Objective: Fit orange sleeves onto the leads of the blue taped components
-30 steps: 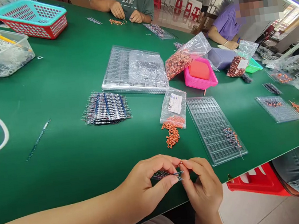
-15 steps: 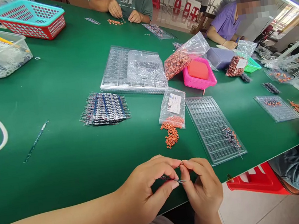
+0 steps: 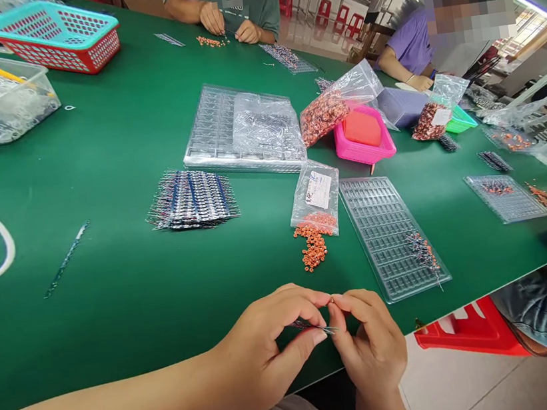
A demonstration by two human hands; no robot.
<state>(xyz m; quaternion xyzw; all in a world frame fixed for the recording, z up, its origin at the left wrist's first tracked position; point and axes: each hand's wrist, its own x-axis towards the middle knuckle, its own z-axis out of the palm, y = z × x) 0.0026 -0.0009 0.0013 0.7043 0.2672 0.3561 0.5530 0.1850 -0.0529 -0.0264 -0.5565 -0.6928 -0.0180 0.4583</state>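
Note:
My left hand [image 3: 272, 346] is closed on a few thin wire-ended parts [image 3: 314, 326], pinned between thumb and fingers with their tips sticking out to the right. Close against it, my right hand [image 3: 373, 346] pinches a tiny orange ring [image 3: 332, 299] between thumb and forefinger. The fingertips of both hands meet at this ring; whether a wire passes through it is too small to tell. Beyond the hands, orange rings [image 3: 314, 253] spill from a labelled zip bag [image 3: 316, 192]. A clear ribbed tray [image 3: 378, 231] to the right bears several wired parts with orange rings [image 3: 424, 252].
A bundle of wired parts [image 3: 192, 199] lies left of the bag. Behind it is a stack of clear trays [image 3: 213, 125]. A pink basket [image 3: 366, 145] stands beside a bag of rings [image 3: 325, 114]. Co-workers sit across and to the right, one near a red stool [image 3: 472, 333].
My hands stay almost still, fingertips together. The co-worker's hand and sleeve at the right edge have shifted slightly.

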